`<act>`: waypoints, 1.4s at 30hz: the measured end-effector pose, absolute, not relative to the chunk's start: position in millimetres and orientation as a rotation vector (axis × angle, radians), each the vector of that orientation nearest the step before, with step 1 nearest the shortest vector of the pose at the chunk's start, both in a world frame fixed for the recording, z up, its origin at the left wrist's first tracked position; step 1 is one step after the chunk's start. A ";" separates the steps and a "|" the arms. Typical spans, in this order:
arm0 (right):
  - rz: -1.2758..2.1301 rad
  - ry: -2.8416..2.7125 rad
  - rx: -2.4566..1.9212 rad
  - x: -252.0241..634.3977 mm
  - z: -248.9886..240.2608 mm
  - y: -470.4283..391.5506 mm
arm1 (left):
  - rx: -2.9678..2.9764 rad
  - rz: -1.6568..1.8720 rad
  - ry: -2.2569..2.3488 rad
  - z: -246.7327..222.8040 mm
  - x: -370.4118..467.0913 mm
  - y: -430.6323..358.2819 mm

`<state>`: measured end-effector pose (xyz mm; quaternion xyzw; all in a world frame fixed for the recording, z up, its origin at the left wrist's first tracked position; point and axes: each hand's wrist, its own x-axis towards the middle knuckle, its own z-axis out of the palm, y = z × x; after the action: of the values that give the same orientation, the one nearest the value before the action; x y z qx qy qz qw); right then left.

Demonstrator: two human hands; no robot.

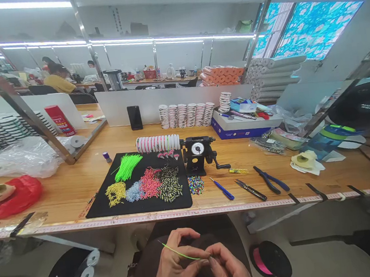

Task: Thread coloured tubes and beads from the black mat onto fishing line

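Over my lap, my left hand (180, 267) pinches a thin green strand (179, 252) between thumb and forefinger, its free end pointing up and left. My right hand (229, 268) is closed at the strand's other end, fingertips meeting those of my left hand; any small part between them is hidden. On the bench, a black mat (94, 208) bears a bundle of green strands (128, 166) and piles of yellow pieces (116, 194), pale blue pieces (134, 191), pink pieces (150, 183) and dark metallic pieces (170, 185).
A black hand-cranked winder (198, 155) stands behind mixed beads (196, 185). Right of them lie a blue pen-like tool (223, 188), tweezers (251, 189) and pliers (271, 179). A measuring tape (214, 210) runs along the bench's front edge. A phone (134, 117) and stacked spools (182, 115) stand behind.
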<state>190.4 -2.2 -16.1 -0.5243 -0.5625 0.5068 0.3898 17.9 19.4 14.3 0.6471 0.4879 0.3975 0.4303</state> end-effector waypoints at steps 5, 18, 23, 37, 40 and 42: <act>1.316 -1.386 -1.351 188.7 -13.2 -1.5 | 1.622 0.962 1.239 16.6 17.0 18.9; 1.230 -1.358 -1.410 187.0 -7.6 -3.3 | 1.575 0.961 1.214 16.2 20.0 20.9; 1.167 -1.364 -1.383 189.2 -18.9 -3.0 | 1.496 0.971 1.201 14.6 20.9 20.7; 1.111 -1.918 -1.103 194.7 2.0 11.0 | 0.473 1.093 0.723 27.5 20.7 21.9; 1.221 -1.794 -0.932 198.7 26.8 20.0 | 0.567 0.976 0.685 24.5 21.6 17.1; 1.207 -1.698 -0.945 197.9 38.3 24.5 | 0.584 0.910 0.665 25.1 22.1 14.5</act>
<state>197.9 24.5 38.3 -0.3760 -0.6755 0.4802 0.4144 22.1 14.5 25.1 0.2727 0.3104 0.4251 0.8053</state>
